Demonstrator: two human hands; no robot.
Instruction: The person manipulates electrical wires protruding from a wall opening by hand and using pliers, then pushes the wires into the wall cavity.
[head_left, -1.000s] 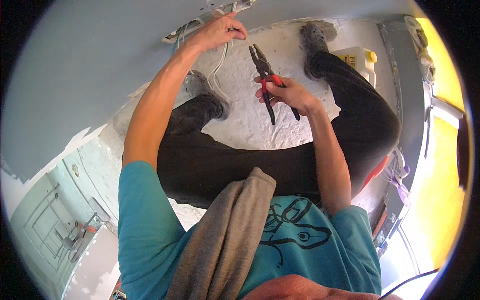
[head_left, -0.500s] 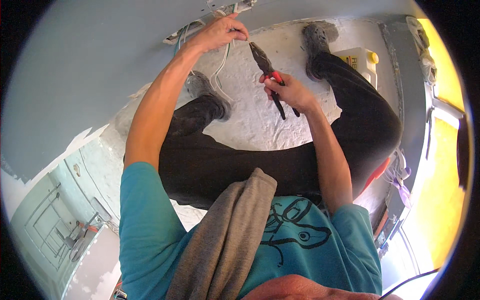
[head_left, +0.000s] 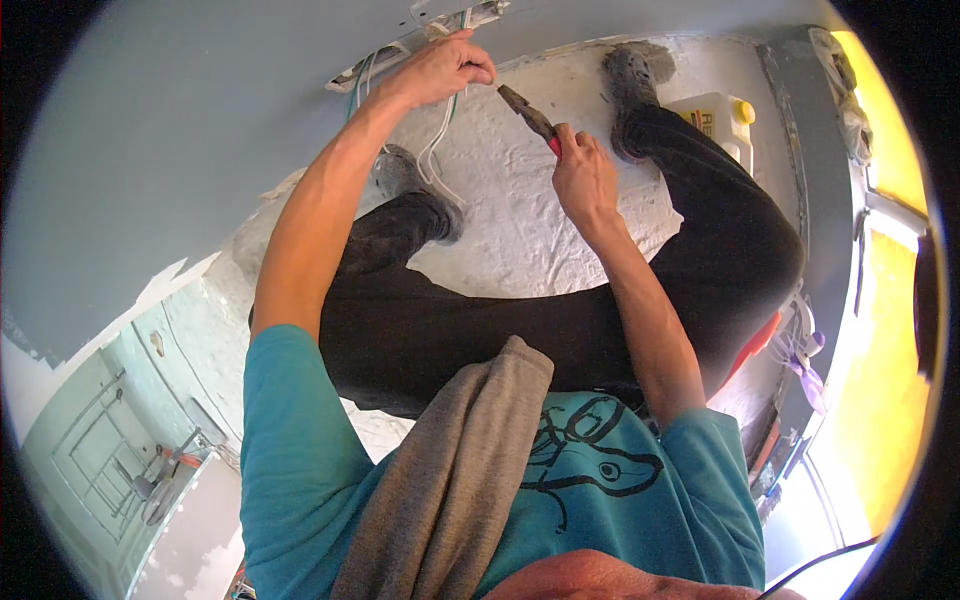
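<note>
My left hand [head_left: 447, 68] is raised to the grey wall and pinches white and green wires [head_left: 440, 130] that hang from a wall box [head_left: 455, 15]. My right hand [head_left: 582, 175] grips red-handled pliers [head_left: 528, 113], whose dark jaws point up and left toward the wires, close to my left fingers. I am crouched, with dark trousers and two dusty shoes on the rough white floor [head_left: 520, 200].
A white plastic canister [head_left: 722, 120] with a yellow cap stands by my right shoe [head_left: 632, 72]. A second wall opening [head_left: 365, 70] sits left of the box. A grey cloth [head_left: 450, 480] hangs over my teal shirt. Yellow window light fills the right side.
My right hand has moved the pliers up and left toward the wires at my left hand. The left hand has stayed at the wall box.
</note>
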